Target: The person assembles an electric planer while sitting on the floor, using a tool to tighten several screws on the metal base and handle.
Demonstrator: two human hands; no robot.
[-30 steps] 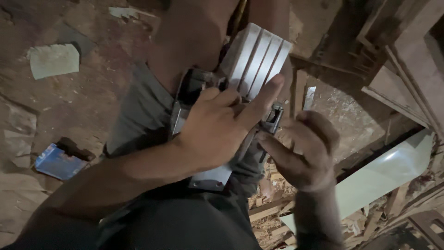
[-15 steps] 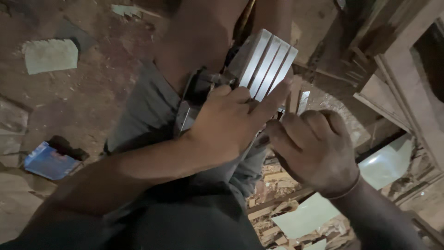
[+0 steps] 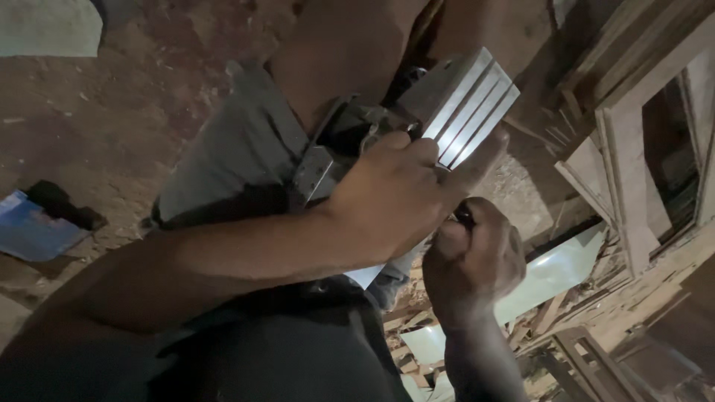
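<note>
Your left hand (image 3: 395, 197) is wrapped over the power planer (image 3: 417, 126) just right of the frame's middle, fingers curled on top and thumb stretched along the ribbed silver sole plate (image 3: 469, 104), so that's a firm grasp on the tool. The planer sits sole-up on your lap, pressed against the grey shorts (image 3: 231, 149), its bright grooved plate tilting toward the upper right.

Your right hand (image 3: 473, 257) is balled into a fist right below the left one, touching the planer's lower edge. It looks clenched on something small and dark at the thumb, but you can't tell what, it's too hidden.

Room-wise it's tight: wooden frames (image 3: 633, 149) stand close along the right edge, and offcuts and scrap wood (image 3: 566, 327) pile up at lower right around a pale sheet (image 3: 551, 272). The plate's far corner sits near those frames. More open space is on the left, where the dirt floor (image 3: 112, 112) spreads out, with only a blue packet (image 3: 33, 231) at the left edge and a pale slab (image 3: 45, 26) in the upper left corner.
</note>
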